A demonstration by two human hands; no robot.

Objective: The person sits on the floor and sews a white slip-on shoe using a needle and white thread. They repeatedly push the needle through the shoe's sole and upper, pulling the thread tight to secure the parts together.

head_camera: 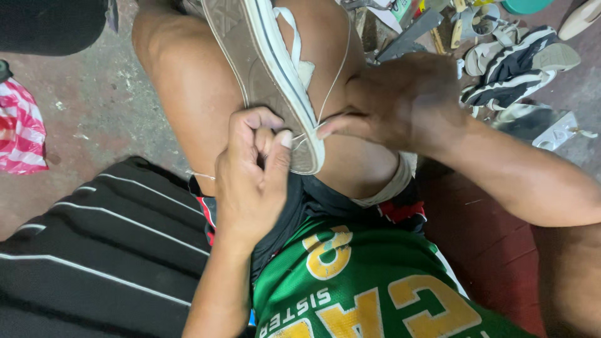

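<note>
- We have a white canvas sneaker (275, 69) lying sole-up across our bare thigh (188, 87), its toe end pointing back at us, just above our dark shorts (313, 197).
- Our left hand (250, 175) is curled shut at the toe edge of the sole, thumb and fingers pinched together on what looks like the thin white thread (335, 78); we cannot make out a needle in there.
- Our right hand (394, 103) is pressed against the shoe's side, fingers closed and pinching the same thread right at the sole's rim.
- The thread runs taut from the pinch point up along the upper, so it looks thin and easy to lose from the fingers; a tight fingertip pinch seems the only way to hold it.
- The shoe itself we judge light, with a stiff rubber sole and soft, floppy canvas; bracing it by the sole against the thigh seems steadier than gripping the cloth.
- Off to the right, a heap of other shoes (513, 62) sits on the floor (94, 106), and a pink striped bag (19, 131) lies at the left.
</note>
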